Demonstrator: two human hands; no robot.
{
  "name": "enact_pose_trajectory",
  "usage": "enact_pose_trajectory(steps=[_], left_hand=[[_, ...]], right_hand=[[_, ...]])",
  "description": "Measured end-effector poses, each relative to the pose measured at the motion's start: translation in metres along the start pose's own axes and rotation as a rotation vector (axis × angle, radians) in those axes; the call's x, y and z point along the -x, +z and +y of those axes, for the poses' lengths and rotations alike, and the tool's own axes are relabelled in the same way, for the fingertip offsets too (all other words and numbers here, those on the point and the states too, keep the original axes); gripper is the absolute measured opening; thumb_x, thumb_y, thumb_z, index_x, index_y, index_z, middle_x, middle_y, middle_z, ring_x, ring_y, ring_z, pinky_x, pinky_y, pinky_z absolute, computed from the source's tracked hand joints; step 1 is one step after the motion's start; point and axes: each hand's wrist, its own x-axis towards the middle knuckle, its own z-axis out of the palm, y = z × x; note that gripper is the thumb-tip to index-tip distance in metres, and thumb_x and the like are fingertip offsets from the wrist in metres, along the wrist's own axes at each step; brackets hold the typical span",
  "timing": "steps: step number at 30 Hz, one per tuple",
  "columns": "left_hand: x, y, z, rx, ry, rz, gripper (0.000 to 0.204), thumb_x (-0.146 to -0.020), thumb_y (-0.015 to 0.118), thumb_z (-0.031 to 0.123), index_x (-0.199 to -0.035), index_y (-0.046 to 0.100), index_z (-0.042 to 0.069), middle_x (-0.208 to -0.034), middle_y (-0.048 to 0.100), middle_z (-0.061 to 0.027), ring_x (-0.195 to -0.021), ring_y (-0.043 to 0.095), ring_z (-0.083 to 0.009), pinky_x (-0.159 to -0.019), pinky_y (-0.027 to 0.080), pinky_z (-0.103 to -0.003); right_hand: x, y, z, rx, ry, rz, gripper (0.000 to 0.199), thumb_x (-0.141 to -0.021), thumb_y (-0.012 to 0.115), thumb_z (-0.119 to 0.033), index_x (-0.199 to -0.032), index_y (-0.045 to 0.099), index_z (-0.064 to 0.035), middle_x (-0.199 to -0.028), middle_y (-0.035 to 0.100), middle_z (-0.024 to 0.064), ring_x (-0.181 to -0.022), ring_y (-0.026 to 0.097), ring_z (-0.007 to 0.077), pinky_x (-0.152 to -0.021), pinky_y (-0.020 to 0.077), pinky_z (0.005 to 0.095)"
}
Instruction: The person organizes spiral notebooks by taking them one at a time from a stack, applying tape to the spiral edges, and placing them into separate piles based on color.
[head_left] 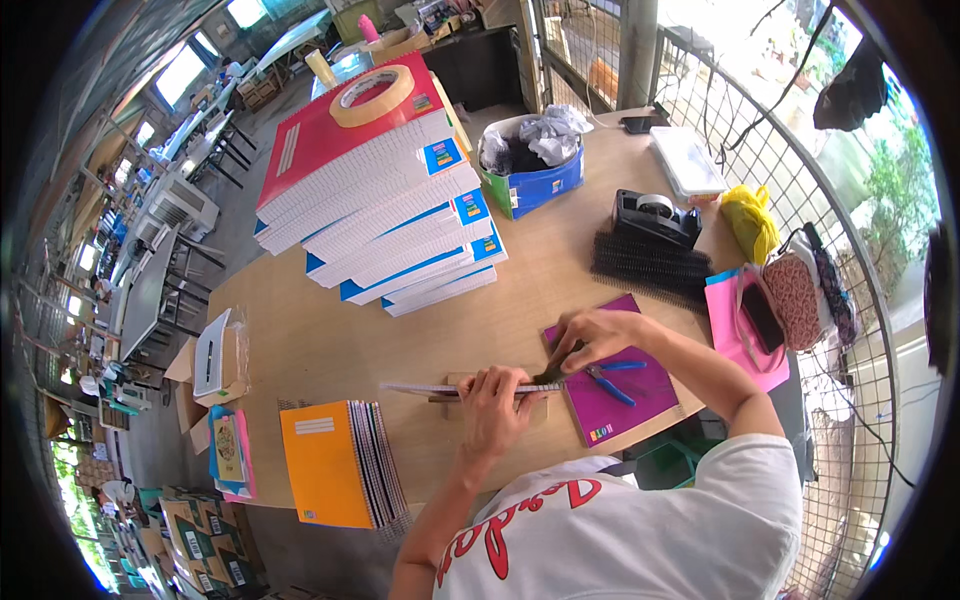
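Gripping point: right hand (592, 335) fingers pinched on the end of a black binding comb (552, 374), at the right end of the notebook's edge.
Left hand: left hand (492, 395) fingers clenched over the spine edge of a thin notebook (455, 389), pressing it flat to the desk (300, 340); judged to be steadying it so the edge stays lined up with the comb.
Work piece location: notebook lies edge-on to the camera at the near middle of the desk, just in front of the person's chest.
Under the hands: a small wooden block (450, 392) appears to sit beneath the notebook; its purpose cannot be confirmed.
Tool at hand: blue-handled pliers (612, 378) lie on a purple notebook cover (615, 385), just beside the right hand, unheld and within easy reach.
Supply: a pile of black binding combs (650, 265) sits behind the purple cover, next to a black tape dispenser (655, 215).
Left of hands: a stack of spiral-bound notebooks with an orange cover (330, 462) on top, at the near desk edge.
Far side: a tall fanned stack of blue-and-white notebooks (400, 230), red cover on top, with a roll of tape (372, 96) resting on it.
Other items: a blue bin (535, 185) holding dark and white bags, pink folders (735, 330), and a patterned pouch (795, 295) at the right edge.
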Motion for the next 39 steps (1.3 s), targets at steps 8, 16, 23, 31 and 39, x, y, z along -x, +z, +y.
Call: enact_pose_trajectory(steps=[8,16,23,31,39], left_hand=[[0.003,0.004,-0.003,0.030,0.017,0.053,0.053,-0.078,0.083,0.037,-0.112,0.053,0.010,-0.102,0.060,-0.0061,-0.090,0.059,-0.0232,-0.086,0.038,-0.042],[-0.002,0.000,-0.001,0.165,-0.006,0.142,0.064,-0.077,0.082,0.034,-0.127,0.049,0.011,-0.126,0.054,-0.0113,-0.113,0.055,-0.0301,-0.093,0.037,-0.049],[0.028,-0.023,-0.048,-0.223,-0.062,0.135,0.044,-0.077,0.076,0.057,-0.088,0.062,0.017,-0.096,0.064,0.0014,-0.095,0.056,-0.0202,-0.097,0.030,-0.045],[0.021,-0.015,-0.058,-0.157,-0.022,0.203,0.056,-0.071,0.077,0.063,-0.096,0.060,0.015,-0.083,0.060,0.0035,-0.085,0.056,-0.0195,-0.090,0.031,-0.043],[0.022,-0.013,-0.060,-0.071,-0.048,0.256,0.078,-0.071,0.076,0.066,-0.121,0.054,0.011,-0.094,0.059,-0.0014,-0.086,0.056,-0.0187,-0.089,0.032,-0.044]], right_hand=[[-0.003,0.001,0.023,0.095,-0.004,0.072,0.042,-0.086,0.066,-0.034,-0.112,0.075,-0.0027,-0.113,0.069,0.0199,-0.105,0.061,0.0292,-0.090,0.0476,0.0386],[-0.018,0.008,0.026,-0.327,-0.062,0.007,0.049,-0.086,0.065,-0.040,-0.111,0.074,0.0006,-0.117,0.068,0.0206,-0.109,0.062,0.0308,-0.096,0.0474,0.0393],[-0.027,0.016,-0.011,0.070,-0.135,-0.009,0.042,-0.086,0.068,-0.035,-0.114,0.074,-0.0040,-0.116,0.067,0.0235,-0.110,0.062,0.0338,-0.096,0.0477,0.0390],[-0.046,0.009,-0.010,0.415,0.011,0.053,0.042,-0.084,0.069,-0.034,-0.114,0.075,-0.0051,-0.119,0.065,0.0240,-0.112,0.060,0.0355,-0.097,0.0472,0.0414],[-0.061,0.011,-0.022,0.265,-0.054,0.083,0.046,-0.086,0.067,-0.037,-0.115,0.074,-0.0017,-0.124,0.065,0.0217,-0.113,0.061,0.0342,-0.098,0.0466,0.0397]])
